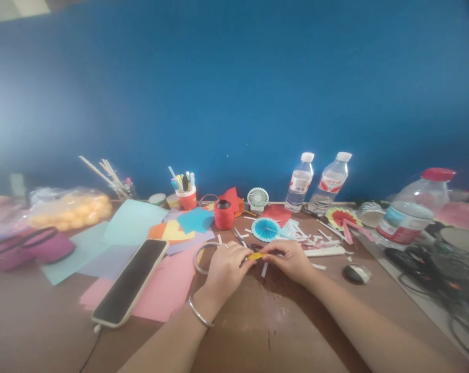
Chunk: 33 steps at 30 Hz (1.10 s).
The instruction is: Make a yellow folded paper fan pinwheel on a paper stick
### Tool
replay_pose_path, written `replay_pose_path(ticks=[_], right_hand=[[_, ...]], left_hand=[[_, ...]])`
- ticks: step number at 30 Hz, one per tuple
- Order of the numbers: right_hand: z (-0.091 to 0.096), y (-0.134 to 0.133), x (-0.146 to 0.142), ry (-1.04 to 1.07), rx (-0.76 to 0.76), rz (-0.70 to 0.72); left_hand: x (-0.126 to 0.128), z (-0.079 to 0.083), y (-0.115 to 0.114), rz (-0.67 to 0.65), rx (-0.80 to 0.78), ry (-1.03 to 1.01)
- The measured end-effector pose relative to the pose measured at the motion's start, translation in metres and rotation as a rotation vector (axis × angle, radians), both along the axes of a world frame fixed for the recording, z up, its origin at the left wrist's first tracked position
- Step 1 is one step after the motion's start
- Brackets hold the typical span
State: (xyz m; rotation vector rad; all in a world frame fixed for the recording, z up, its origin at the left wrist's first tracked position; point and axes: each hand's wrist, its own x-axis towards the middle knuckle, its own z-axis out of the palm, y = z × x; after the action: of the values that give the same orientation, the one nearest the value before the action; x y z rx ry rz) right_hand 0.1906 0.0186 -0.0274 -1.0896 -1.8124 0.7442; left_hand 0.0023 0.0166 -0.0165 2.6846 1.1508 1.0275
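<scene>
Both hands meet at the middle of the brown table (pixel 258 331). My left hand (pixel 226 267), with a silver bangle on the wrist, is closed and pinches one end of a small yellow folded paper piece (pixel 255 256). My right hand (pixel 291 259) is closed on the other end of the same piece. Scissors (pixel 242 239) lie just beyond the hands. A blue pleated paper fan (pixel 264 229) lies behind them, among several white paper strips (pixel 312 239).
A phone (pixel 131 280) lies on pink paper (pixel 168 290) at left, with coloured sheets behind. A red cup of pens (pixel 187 197), red spool (pixel 224 214), mini fan (pixel 258 199) and two water bottles (pixel 316 184) stand at the back; a large bottle (pixel 413 212) at right.
</scene>
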Motion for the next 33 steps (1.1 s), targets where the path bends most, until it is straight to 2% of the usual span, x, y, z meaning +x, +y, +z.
replay_pose_path(ticks=[11,17,20,23,25,27,29,30,33], right_hand=[[-0.002,-0.003,-0.003,-0.012,0.047,-0.007],[-0.002,-0.005,-0.007,0.060,0.018,-0.046],[-0.004,-0.007,-0.017,0.268,-0.083,-0.173],[-0.006,-0.008,-0.030,0.716,-0.285,-0.266],[-0.007,-0.009,-0.037,0.969,-0.396,-0.254],[-0.007,-0.011,-0.043,1.092,-0.462,-0.220],[-0.005,-0.013,-0.046,1.112,-0.505,-0.196],[-0.005,-0.014,-0.048,1.100,-0.526,-0.180],[-0.005,-0.018,-0.051,1.006,-0.573,-0.118]], left_hand=[[0.000,0.003,-0.001,-0.026,-0.051,-0.055],[0.002,0.005,-0.001,0.045,-0.094,-0.132],[0.001,0.006,-0.001,0.128,-0.036,-0.242],[0.000,0.002,-0.001,0.286,-0.001,-0.496],[0.002,-0.003,0.000,0.342,-0.113,-0.697],[0.005,-0.009,0.001,0.256,-0.411,-0.793],[0.009,-0.014,0.003,0.115,-0.711,-0.816],[0.011,-0.016,0.004,0.053,-0.807,-0.837],[0.015,-0.018,0.007,-0.034,-0.915,-0.958]])
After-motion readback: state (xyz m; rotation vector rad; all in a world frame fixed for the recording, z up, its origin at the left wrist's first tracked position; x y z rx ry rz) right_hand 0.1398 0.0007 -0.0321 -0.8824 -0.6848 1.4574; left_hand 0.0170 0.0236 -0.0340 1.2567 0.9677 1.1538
